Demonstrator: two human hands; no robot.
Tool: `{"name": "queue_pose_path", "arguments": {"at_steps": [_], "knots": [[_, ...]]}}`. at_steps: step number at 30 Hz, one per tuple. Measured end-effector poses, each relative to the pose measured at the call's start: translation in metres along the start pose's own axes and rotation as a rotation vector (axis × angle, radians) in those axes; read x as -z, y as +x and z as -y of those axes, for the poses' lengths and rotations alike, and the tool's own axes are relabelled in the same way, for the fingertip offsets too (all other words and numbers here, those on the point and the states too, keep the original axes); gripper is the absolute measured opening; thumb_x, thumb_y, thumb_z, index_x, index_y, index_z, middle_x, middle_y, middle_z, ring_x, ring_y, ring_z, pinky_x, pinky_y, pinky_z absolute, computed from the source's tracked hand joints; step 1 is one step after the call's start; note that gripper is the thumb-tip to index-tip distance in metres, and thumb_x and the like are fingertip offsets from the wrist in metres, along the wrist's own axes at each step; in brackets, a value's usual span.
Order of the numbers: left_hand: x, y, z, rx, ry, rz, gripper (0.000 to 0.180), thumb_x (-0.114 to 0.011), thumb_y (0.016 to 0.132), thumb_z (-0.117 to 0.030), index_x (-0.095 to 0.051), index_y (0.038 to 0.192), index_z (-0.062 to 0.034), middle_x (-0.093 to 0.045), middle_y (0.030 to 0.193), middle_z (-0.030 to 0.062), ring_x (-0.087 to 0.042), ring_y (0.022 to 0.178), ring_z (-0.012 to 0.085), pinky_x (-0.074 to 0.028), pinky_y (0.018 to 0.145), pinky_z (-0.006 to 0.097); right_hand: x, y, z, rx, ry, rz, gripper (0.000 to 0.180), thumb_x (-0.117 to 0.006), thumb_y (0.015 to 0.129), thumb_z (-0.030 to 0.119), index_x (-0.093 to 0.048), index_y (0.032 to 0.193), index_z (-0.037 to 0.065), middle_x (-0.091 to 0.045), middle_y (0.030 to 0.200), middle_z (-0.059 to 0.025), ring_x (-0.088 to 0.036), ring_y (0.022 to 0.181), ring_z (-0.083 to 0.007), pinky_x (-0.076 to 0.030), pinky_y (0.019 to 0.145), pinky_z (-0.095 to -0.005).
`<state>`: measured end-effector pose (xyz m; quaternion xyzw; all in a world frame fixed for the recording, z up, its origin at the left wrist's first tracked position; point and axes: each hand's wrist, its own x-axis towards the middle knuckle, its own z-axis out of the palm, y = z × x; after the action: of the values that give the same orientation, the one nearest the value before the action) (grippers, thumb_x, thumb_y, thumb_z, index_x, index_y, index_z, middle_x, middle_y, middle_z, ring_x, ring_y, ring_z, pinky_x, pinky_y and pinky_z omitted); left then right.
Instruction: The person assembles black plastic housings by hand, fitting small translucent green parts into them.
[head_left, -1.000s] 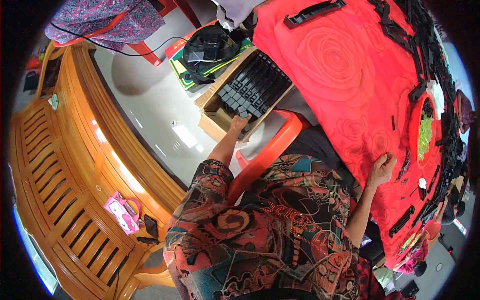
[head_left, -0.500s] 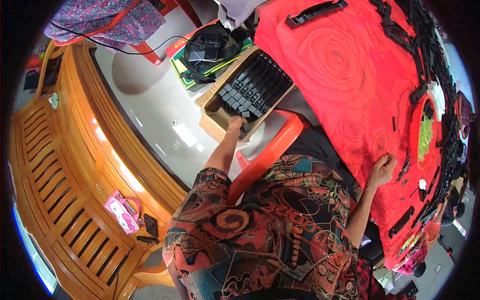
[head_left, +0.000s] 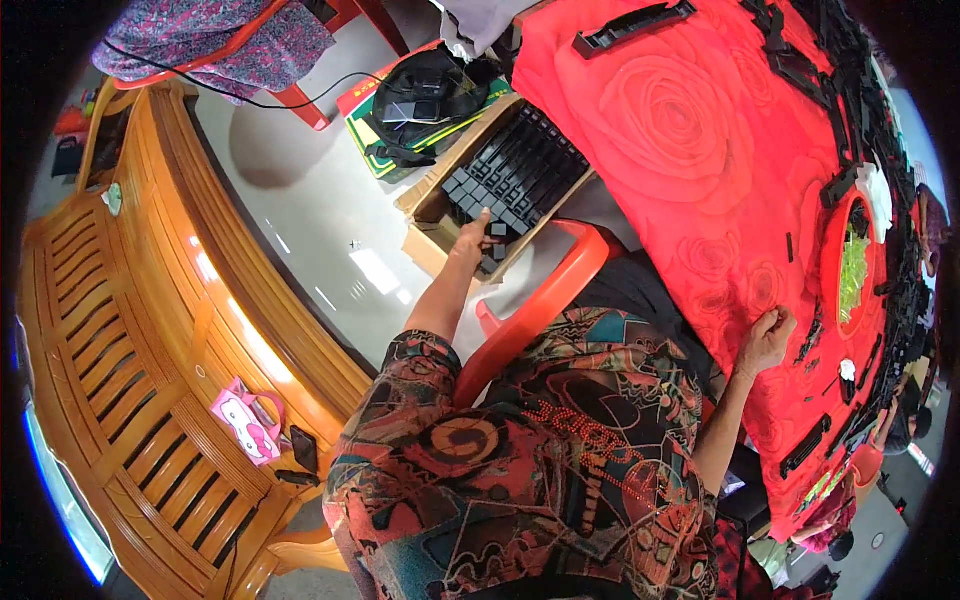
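My left hand (head_left: 474,238) reaches into an open cardboard box (head_left: 428,250). Its index finger is stretched out against the rows of black plastic parts (head_left: 515,170) packed there, and the other fingers are apart beside a few loose-looking black pieces (head_left: 494,255) in the near corner. On the red rose-patterned tablecloth (head_left: 670,120) rests my right hand (head_left: 768,340), its fingers curled closed; whatever they may hold is hidden. A small black strip (head_left: 789,247) lies on the cloth beyond that hand.
A red plastic chair (head_left: 540,300) stands between me and the box. A red basin (head_left: 850,265) with yellow-green pieces and piles of black parts (head_left: 800,70) sit on the table. A black bag (head_left: 425,100) is behind the box. A wooden bench (head_left: 150,390) fills the left.
My left hand has loosened from a black piece in the near corner, and its index finger now extends over the packed rows. The right hand stays put.
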<state>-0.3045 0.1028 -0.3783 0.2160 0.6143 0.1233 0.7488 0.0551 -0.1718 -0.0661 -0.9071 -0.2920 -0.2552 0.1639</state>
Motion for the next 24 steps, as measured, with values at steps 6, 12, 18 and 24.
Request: {"name": "queue_pose_path", "arguments": {"at_steps": [6,12,18,24], "knots": [[-0.003,-0.008,0.005,0.066,0.055,0.051,0.05,-0.054,0.079,-0.051,-0.052,0.111,-0.0133,-0.061,0.095,0.0102,-0.053,0.09,0.0267,-0.032,0.081,0.046,0.0,-0.001,-0.004,-0.019,0.024,-0.005,0.016,-0.049,0.085,0.02,-0.054,0.095,0.01,-0.063,0.08,-0.0103,-0.062,0.067,-0.0284,-0.046,0.054,-0.0366],[0.012,0.021,0.022,-0.011,0.119,-0.047,0.045,-0.055,0.08,-0.047,-0.053,0.103,-0.0085,-0.061,0.082,0.0091,-0.056,0.065,0.0197,-0.041,0.052,0.032,0.0,0.0,0.002,-0.008,0.022,0.002,0.016,-0.049,0.085,0.02,-0.054,0.095,0.01,-0.063,0.08,-0.0101,-0.062,0.066,-0.0273,-0.047,0.054,-0.0357],[-0.016,-0.001,0.0,-0.017,-0.053,-0.289,0.038,-0.059,0.08,-0.042,-0.054,0.088,-0.0046,-0.058,0.064,0.007,-0.048,0.047,0.0147,-0.031,0.037,0.03,0.0,-0.002,-0.005,-0.017,0.03,-0.001,0.016,-0.049,0.084,0.021,-0.054,0.095,0.01,-0.063,0.081,-0.0106,-0.062,0.068,-0.0281,-0.047,0.055,-0.0354],[-0.019,-0.013,-0.005,-0.132,0.06,-0.366,0.041,-0.062,0.076,-0.041,-0.054,0.081,-0.0004,-0.056,0.062,0.0092,-0.047,0.049,0.0158,-0.034,0.041,0.033,0.002,0.0,-0.001,-0.003,0.001,-0.003,0.015,-0.049,0.084,0.02,-0.054,0.094,0.01,-0.062,0.078,-0.0112,-0.061,0.067,-0.0285,-0.046,0.054,-0.0362]]}}
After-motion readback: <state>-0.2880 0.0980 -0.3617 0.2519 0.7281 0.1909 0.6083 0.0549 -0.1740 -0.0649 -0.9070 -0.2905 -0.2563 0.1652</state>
